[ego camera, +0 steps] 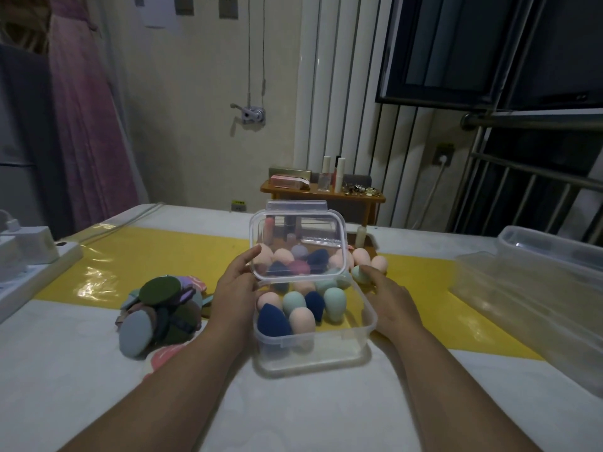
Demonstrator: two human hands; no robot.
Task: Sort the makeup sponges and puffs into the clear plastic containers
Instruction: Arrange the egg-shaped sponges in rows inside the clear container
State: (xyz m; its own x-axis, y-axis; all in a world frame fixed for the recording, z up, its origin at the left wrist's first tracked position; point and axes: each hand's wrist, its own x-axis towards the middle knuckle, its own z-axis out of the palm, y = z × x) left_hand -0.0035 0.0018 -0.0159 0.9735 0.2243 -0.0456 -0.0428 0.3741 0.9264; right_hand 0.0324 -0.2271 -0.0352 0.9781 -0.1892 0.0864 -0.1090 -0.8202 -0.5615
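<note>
large container (538, 278): cut by right edge | lid (298, 230): blurs sponges (284, 256) behind it | power strip (19, 275): cut left

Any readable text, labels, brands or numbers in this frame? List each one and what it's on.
None legible in this view.
On the pink box on the small wooden table: any print is too small to read.
On the yellow label low on the wall: blurred, unreadable.
On the paper sheet high on the wall: nothing readable.
On the clear lid: no print I can make out.
</note>
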